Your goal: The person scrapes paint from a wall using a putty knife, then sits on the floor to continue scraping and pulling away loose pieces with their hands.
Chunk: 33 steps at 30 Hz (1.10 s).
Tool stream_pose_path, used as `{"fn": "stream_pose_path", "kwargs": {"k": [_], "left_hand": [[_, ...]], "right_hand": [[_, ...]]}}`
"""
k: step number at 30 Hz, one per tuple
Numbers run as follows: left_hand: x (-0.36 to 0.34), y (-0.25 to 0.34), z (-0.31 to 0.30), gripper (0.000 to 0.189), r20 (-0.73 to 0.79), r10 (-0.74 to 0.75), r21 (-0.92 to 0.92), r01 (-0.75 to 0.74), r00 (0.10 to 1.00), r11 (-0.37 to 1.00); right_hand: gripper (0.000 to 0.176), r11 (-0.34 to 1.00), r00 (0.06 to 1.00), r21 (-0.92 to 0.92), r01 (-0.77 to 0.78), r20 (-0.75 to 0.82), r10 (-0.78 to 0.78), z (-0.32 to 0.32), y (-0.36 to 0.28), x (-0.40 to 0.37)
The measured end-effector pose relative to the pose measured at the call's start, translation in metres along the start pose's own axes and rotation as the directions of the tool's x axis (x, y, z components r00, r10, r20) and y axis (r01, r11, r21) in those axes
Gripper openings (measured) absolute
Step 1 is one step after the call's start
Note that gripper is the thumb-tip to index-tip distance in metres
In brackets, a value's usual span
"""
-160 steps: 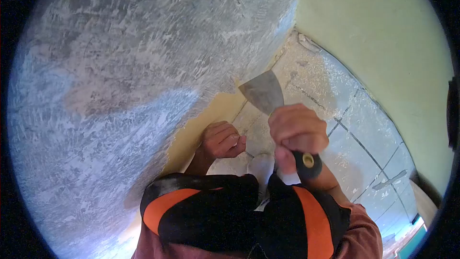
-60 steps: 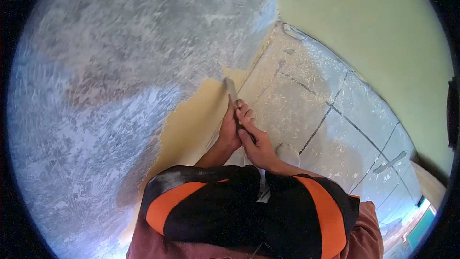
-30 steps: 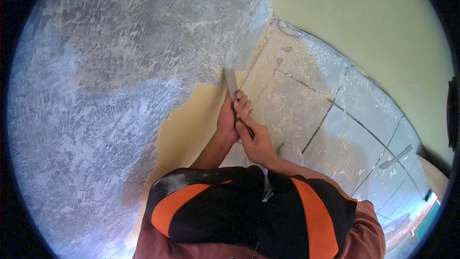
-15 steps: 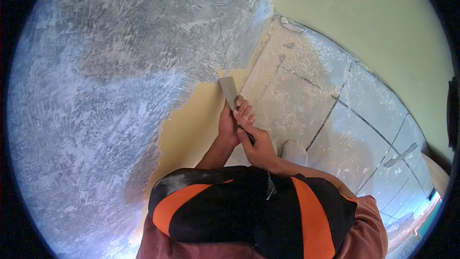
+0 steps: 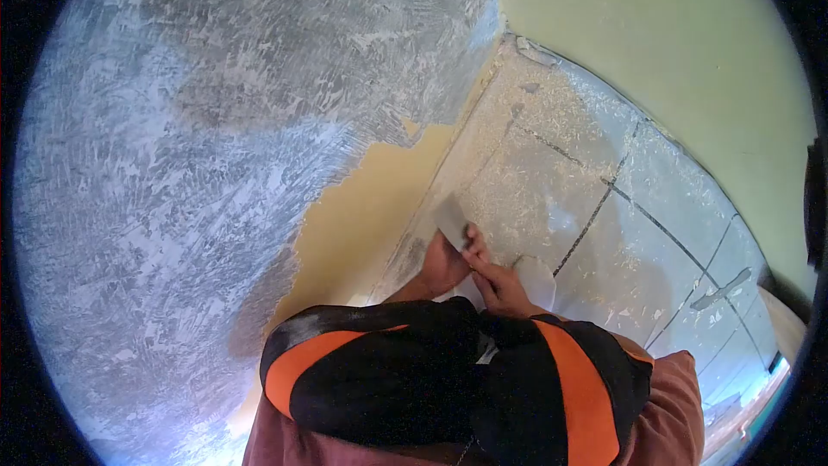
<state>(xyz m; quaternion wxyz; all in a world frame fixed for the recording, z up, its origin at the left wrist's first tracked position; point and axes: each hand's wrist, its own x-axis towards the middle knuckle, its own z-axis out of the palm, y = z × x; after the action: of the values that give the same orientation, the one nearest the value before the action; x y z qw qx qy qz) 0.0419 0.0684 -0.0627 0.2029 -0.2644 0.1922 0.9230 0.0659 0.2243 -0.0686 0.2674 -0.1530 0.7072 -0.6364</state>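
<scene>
In the head view, a scraper (image 5: 450, 219) with a flat grey blade points up and left, away from the wall and above the floor. My left hand (image 5: 442, 266) is closed round its handle from the left. My right hand (image 5: 504, 286) closes on the handle from the right, its fingers meeting the left ones. The handle is mostly hidden by my fingers, and the blade is a little blurred. To the left stands the wall, with a patch of yellow paint (image 5: 371, 207) beside bare, scratched grey surface (image 5: 250, 121).
Pale floor tiles (image 5: 552, 198) with dark joints are strewn with paint flakes. A green wall (image 5: 673, 43) rises beyond the floor. A grey strip-like piece (image 5: 723, 289) lies at the right. My bent knees in black and orange trousers (image 5: 379, 371) fill the foreground.
Both hands have drawn back toward my knees and to the right with the scraper. Its blade has come off the yellow paint's upper edge and is over the floor.
</scene>
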Motion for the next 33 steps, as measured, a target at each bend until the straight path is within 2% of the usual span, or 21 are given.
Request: {"fn": "stream_pose_path", "kwargs": {"k": [2, 3, 5, 6, 7, 8, 11, 13, 14, 16, 18, 19, 20, 23, 24, 26, 27, 29, 31, 32, 33], "left_hand": [[-0.001, -0.008, -0.002, 0.044, 0.120, -0.112, -0.014, 0.115, 0.986, 0.993], [0.001, -0.005, 0.000, 0.044, 0.122, -0.107, -0.015, 0.109, 0.987, 0.994], [0.014, 0.009, 0.012, 0.045, -0.110, 0.062, 0.096, -0.052, 0.992, 0.994], [0.026, 0.029, 0.027, 0.045, -0.173, 0.228, 0.252, -0.181, 0.958, 0.951], [0.036, 0.046, 0.039, 0.045, -0.209, 0.393, 0.413, -0.284, 0.895, 0.865], [0.039, 0.051, 0.042, 0.045, -0.210, 0.396, 0.417, -0.284, 0.894, 0.863], [0.042, 0.055, 0.048, 0.046, -0.115, 0.349, 0.487, -0.254, 0.930, 0.836], [0.029, 0.032, 0.036, 0.039, -0.018, 0.184, 0.233, -0.175, 0.983, 0.957], [0.024, 0.019, 0.032, 0.039, -0.014, 0.175, 0.233, -0.167, 0.985, 0.958], [0.017, 0.000, 0.022, 0.036, -0.197, 0.051, -0.036, -0.060, 0.979, 0.998], [0.026, 0.007, 0.012, 0.036, -0.216, 0.131, 0.045, -0.125, 0.968, 0.991], [0.030, 0.016, 0.007, 0.036, -0.232, 0.217, 0.132, -0.191, 0.948, 0.973], [0.037, 0.046, 0.003, 0.034, 0.096, 0.202, 0.074, -0.209, 0.975, 0.975], [0.031, 0.054, 0.034, 0.032, 0.034, 0.165, 0.074, -0.168, 0.986, 0.983], [0.028, 0.048, 0.044, 0.032, -0.082, 0.149, 0.000, -0.150, 0.985, 0.989], [0.020, 0.030, 0.025, 0.032, -0.002, 0.113, 0.009, -0.113, 0.994, 0.994], [0.019, 0.020, 0.011, 0.032, 0.080, 0.078, 0.016, -0.080, 0.994, 0.997], [0.027, 0.016, -0.009, 0.032, 0.077, 0.041, -0.051, -0.037, 0.996, 0.998], [0.043, 0.028, -0.017, 0.032, -0.324, 0.289, 0.261, -0.208, 0.901, 0.943], [0.041, 0.040, -0.005, 0.032, -0.339, 0.283, 0.252, -0.204, 0.897, 0.946], [0.040, 0.064, 0.022, 0.032, -0.115, 0.178, 0.146, -0.161, 0.977, 0.976]], "right_hand": [[0.041, 1.000, 1.000, 0.002, -0.025, -0.008, 0.025, 0.003, 0.004, -0.005], [0.040, 0.998, 0.994, -0.019, 0.068, -0.085, -0.069, 0.005, 0.004, 0.002], [0.038, 0.981, 0.951, -0.046, 0.191, -0.240, -0.196, 0.010, -0.007, 0.038], [0.038, 0.976, 0.922, -0.043, 0.215, -0.319, -0.217, 0.014, -0.019, 0.068], [0.038, 0.993, 0.951, 0.007, 0.118, -0.289, -0.111, 0.015, -0.039, 0.091], [0.037, 0.998, 0.967, 0.056, 0.023, -0.254, -0.008, 0.015, -0.054, 0.105], [0.037, 0.994, 0.950, -0.025, 0.110, -0.292, -0.113, 0.005, -0.044, 0.095], [0.039, 0.991, 0.959, -0.021, 0.130, -0.252, -0.131, 0.000, -0.026, 0.066], [0.042, 0.990, 0.969, -0.020, 0.140, -0.205, -0.141, 0.002, -0.017, 0.051], [0.040, 0.982, 0.954, -0.054, 0.180, -0.233, -0.188, 0.010, 0.000, 0.035], [0.038, 0.971, 0.940, -0.092, 0.221, -0.247, -0.237, 0.009, -0.009, 0.046], [0.038, 0.983, 0.967, -0.111, 0.143, -0.198, -0.163, 0.008, -0.025, 0.069], [0.038, 0.989, 0.986, -0.131, 0.065, -0.146, -0.084, 0.008, -0.035, 0.080], [0.041, 0.999, 0.987, -0.048, 0.008, -0.161, -0.016, 0.009, -0.035, 0.084], [0.041, 0.999, 0.987, -0.047, 0.013, -0.157, -0.020, 0.010, -0.033, 0.079], [0.036, 0.986, 0.955, -0.029, 0.165, -0.244, -0.167, 0.011, -0.024, 0.057], [0.036, 0.985, 0.954, -0.034, 0.168, -0.247, -0.171, 0.012, -0.016, 0.049], [0.036, 0.989, 0.967, -0.076, 0.123, -0.216, -0.137, 0.018, -0.001, 0.041], [0.038, 0.995, 0.970, -0.049, 0.090, -0.224, -0.098, 0.016, -0.026, 0.081], [0.039, 0.998, 0.972, -0.022, 0.063, -0.227, -0.066, 0.016, -0.037, 0.091], [0.039, 0.997, 0.972, -0.024, 0.067, -0.222, -0.071, 0.016, -0.042, 0.092]]}}
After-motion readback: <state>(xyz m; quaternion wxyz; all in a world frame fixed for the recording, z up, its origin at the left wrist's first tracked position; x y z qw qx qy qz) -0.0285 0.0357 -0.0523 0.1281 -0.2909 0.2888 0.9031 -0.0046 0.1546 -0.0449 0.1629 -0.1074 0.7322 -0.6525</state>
